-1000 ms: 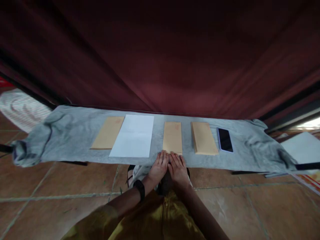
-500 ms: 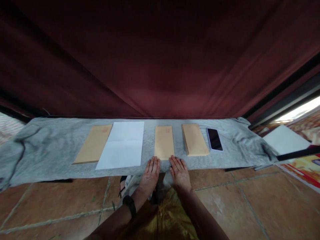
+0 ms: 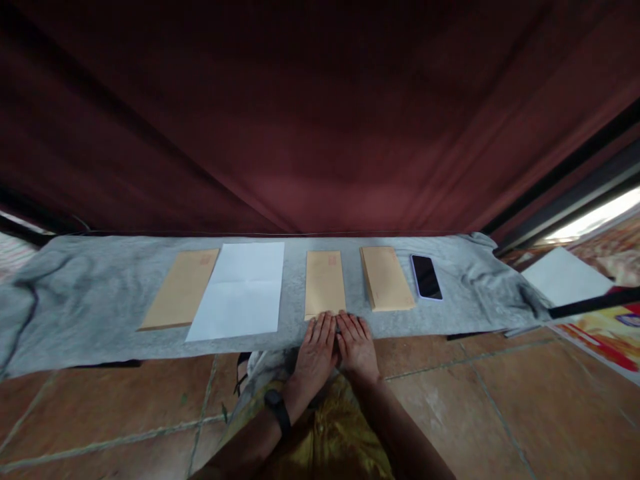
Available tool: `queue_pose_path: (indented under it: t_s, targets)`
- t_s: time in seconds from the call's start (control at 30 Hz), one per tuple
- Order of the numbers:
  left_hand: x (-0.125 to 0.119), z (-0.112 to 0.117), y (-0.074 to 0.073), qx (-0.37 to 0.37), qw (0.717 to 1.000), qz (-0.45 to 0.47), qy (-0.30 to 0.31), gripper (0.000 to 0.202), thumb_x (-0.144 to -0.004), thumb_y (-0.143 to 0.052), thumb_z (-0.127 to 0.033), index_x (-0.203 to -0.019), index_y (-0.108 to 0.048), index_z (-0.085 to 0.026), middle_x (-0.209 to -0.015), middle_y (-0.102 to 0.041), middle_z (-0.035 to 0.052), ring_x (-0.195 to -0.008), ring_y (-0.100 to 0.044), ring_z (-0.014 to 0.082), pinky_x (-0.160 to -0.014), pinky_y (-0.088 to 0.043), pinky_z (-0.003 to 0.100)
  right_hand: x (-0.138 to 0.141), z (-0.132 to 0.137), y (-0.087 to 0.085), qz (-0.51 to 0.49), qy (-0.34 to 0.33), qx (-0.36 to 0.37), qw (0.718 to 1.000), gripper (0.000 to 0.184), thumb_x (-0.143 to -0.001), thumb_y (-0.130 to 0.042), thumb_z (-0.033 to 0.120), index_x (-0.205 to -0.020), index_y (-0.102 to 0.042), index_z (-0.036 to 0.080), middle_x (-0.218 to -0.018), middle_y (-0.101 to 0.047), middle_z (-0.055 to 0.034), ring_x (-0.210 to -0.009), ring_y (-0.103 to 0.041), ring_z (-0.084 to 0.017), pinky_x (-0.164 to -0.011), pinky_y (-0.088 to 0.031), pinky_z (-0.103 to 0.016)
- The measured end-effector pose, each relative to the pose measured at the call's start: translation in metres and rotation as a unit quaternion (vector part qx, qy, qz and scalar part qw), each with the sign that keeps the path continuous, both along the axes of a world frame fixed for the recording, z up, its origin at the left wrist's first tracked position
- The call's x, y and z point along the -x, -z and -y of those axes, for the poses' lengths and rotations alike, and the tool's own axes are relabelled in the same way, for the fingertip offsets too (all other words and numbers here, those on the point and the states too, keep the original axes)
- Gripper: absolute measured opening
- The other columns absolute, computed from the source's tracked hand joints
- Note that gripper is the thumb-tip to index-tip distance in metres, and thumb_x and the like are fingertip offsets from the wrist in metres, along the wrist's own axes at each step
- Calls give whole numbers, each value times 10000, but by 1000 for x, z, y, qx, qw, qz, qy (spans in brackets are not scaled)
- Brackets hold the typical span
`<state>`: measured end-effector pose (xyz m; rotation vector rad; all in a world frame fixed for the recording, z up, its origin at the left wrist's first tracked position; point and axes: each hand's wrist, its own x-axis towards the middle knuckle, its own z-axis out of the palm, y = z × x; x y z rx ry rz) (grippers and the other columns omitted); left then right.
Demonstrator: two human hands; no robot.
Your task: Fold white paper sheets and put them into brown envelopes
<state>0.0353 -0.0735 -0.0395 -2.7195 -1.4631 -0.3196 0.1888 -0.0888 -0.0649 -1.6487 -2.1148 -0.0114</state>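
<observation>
Middle brown envelope (image 3: 325, 283) lies flat on the grey-clothed counter (image 3: 295, 283), directly beyond the fingers; its near edge runs under or against the fingertips; whether that edge is folded over or sealed cannot be told, the fingers covering part of it; work on this one looks to be at its near end, by judgement; its printed far end lies untouched.

Right of the fingers, a neat stack of brown envelopes (image 3: 387, 280), well within reach, untouched; farther right, a phone (image 3: 426, 277), dark screen up; left of the fingers, a white sheet (image 3: 243, 290), opened flat, a faint crease across it, not inside any envelope; farther left, another brown envelope (image 3: 180, 287), one or a thin pile, cannot tell, its edge beside the sheet; which of the envelopes are finished cannot be told from this view.

Pose: left hand (image 3: 313, 357) and right hand (image 3: 358, 353) side by side, nearly touching, palms down; fingers straight, laid flat and uncurled, gripping nothing; left fingers over the near edge, right fingers at its right corner; forearms converge from the near side, a dark watch (image 3: 278, 410) on the left wrist.
</observation>
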Motion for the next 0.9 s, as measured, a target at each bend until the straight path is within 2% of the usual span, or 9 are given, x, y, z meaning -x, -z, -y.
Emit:
queue_pose_path:
  t_s: [0.1,0.2,0.33,0.43,0.63,0.8,0.9]
  targets:
    - [10,-2,3,-4,1000,-13,-13,643,-904,-510,-274,-1507,-408,-75,-1585,-416,187,-1509,-321,298,-1234,-279,532,2,0,-1,-3,9,-6,1000,459,-1040,-383,250,-1468,-511,146,-1509,-537,-93,-1419,-454,-232,-1226,-261,-458]
    - [20,-3,6,-6,1000,-27,-15,634,-897,-496,-228,-1503,-416,-63,-1582,-422,185,-1509,-321,287,-1236,-283,511,11,-2,-5,-8,18,-17,1000,453,-1045,-386,258,-1467,-513,152,-1502,-544,-97,-1428,-446,-241,-1232,-248,-482]
    - [23,-2,11,-17,999,-43,-15,613,-888,-443,-130,-1497,-439,-59,-1572,-442,174,-1500,-338,288,-1236,-285,505,28,-4,-11,-10,-19,3,1000,472,-1057,-364,277,-1500,-472,153,-1512,-533,-90,-1434,-441,-219,-1241,-239,-461]
    - [22,-1,12,-18,998,-45,-25,619,-885,-438,-116,-1501,-437,-59,-1573,-438,177,-1501,-336,294,-1235,-287,509,33,-6,-11,-3,-25,16,1000,476,-1058,-370,286,-1499,-470,136,-1519,-524,-94,-1434,-440,-215,-1240,-243,-444]
    - [29,2,7,-8,999,-29,-38,647,-899,-483,-229,-1511,-394,-37,-1585,-409,202,-1505,-325,304,-1232,-289,515,21,-5,-4,6,-5,4,1000,460,-1046,-401,260,-1486,-489,160,-1510,-536,-87,-1424,-453,-218,-1231,-255,-447]
    - [37,5,12,-27,998,-11,-53,643,-954,-496,-343,-1492,-394,-7,-1577,-398,247,-1491,-351,323,-1207,-336,502,13,-2,0,3,20,-10,1000,475,-1049,-399,258,-1510,-457,159,-1502,-543,-91,-1405,-477,-228,-1217,-277,-450]
    - [39,4,15,-26,998,19,-50,628,-980,-485,-407,-1462,-431,-8,-1547,-440,253,-1457,-408,324,-1178,-376,482,12,-1,1,3,21,-14,1000,503,-1047,-400,264,-1543,-411,176,-1506,-538,-92,-1402,-481,-231,-1215,-280,-454]
